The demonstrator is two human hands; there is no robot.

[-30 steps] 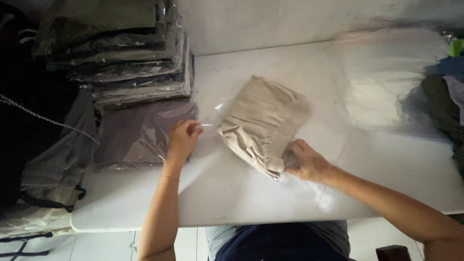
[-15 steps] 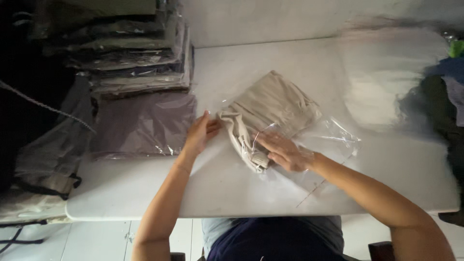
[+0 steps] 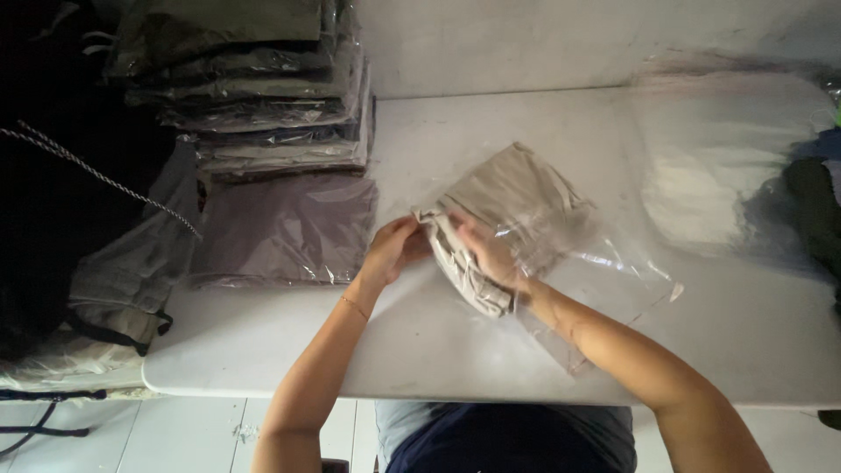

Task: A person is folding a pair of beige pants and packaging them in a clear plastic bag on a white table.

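The left hand (image 3: 396, 248) is closed in a pinch at the near corner of a folded beige garment (image 3: 499, 219), apparently gripping the mouth of a clear plastic bag (image 3: 604, 263) together with the cloth's edge. The right hand (image 3: 486, 254) lies inside or under the film, fingers curled over the garment's folded edge; whether it grips the cloth or only presses it flat is hard to tell through the glare. The garment lies tilted on the white table (image 3: 438, 350), in the middle, mostly covered by the bag, whose loose end trails toward the right. To do this well, the opening wants to be kept taut and wide while the fold is held flat, so no corner catches or bunches, and the film is drawn evenly along both sides. Just left lies a bagged grey-purple garment (image 3: 285, 229), flat on the table, and behind it a stack of bagged garments (image 3: 263, 96). Further right sits a pile of clear bags (image 3: 727, 166), with dark clothing (image 3: 815, 210) at the table's edge.
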